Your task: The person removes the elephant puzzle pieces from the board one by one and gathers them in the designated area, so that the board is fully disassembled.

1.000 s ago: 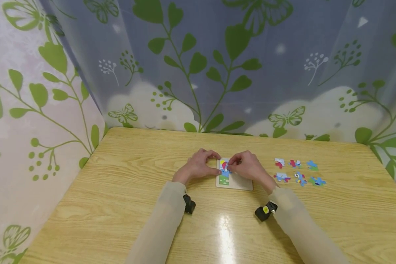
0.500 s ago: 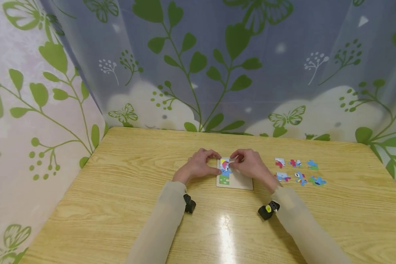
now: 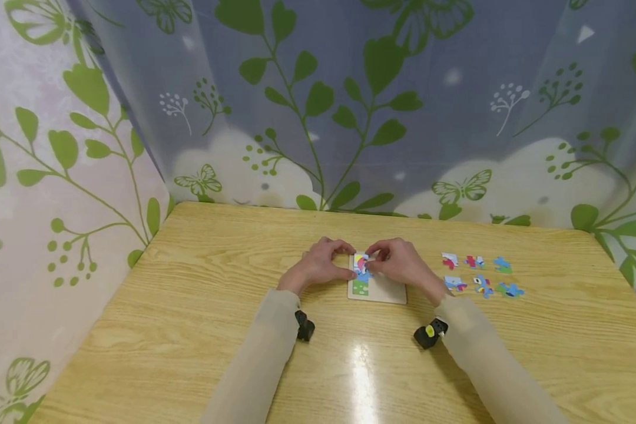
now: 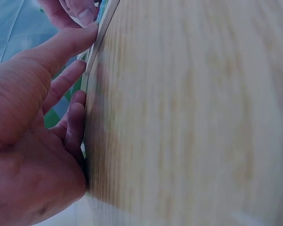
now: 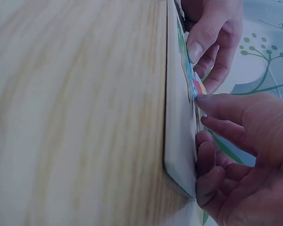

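Observation:
A shallow puzzle board (image 3: 388,290) lies on the table, its left column filled with joined jigsaw pieces (image 3: 360,287) in green and blue. My left hand (image 3: 320,263) holds the board at its left side, thumb on the near part and fingertips at the far corner. Over the upper part of that column, my right hand (image 3: 401,266) pinches a colourful puzzle piece (image 5: 201,86) between thumb and forefinger. In the right wrist view the piece sits at the assembled pieces, slightly raised; whether it is seated cannot be told. Fingers hide part of it.
Several loose puzzle pieces lie in two rows right of the board, among them a red and white one (image 3: 449,261) and a blue and green one (image 3: 510,290). The wooden table (image 3: 217,265) meets a patterned curtain (image 3: 297,176) at the back.
My right hand has shifted slightly away from me, then a little left, still at the upper pieces on the board. The left hand keeps its place, and the loose pieces have not moved.

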Tool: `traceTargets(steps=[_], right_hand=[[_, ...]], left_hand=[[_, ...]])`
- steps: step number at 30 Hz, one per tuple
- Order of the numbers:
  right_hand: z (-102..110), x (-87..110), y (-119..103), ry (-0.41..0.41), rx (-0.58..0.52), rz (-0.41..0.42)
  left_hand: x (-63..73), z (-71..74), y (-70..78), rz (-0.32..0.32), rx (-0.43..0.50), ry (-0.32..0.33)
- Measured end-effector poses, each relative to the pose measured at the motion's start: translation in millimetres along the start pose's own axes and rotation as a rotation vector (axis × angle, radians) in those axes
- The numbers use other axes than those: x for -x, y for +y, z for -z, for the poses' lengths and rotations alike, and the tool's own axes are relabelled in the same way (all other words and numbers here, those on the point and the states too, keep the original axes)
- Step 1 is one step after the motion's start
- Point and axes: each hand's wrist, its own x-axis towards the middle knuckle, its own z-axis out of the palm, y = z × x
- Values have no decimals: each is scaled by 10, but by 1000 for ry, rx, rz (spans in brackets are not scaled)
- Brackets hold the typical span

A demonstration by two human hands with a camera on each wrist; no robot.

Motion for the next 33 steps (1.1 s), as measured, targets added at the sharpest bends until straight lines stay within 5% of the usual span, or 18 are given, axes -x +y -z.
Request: traceTargets(steps=[15, 33], right_hand=[[-15, 7, 8, 78, -73, 39], [59, 97, 26, 44, -244, -37]], left_hand=[[18, 26, 11, -10, 18, 8], [12, 18, 10, -1, 16, 11]])
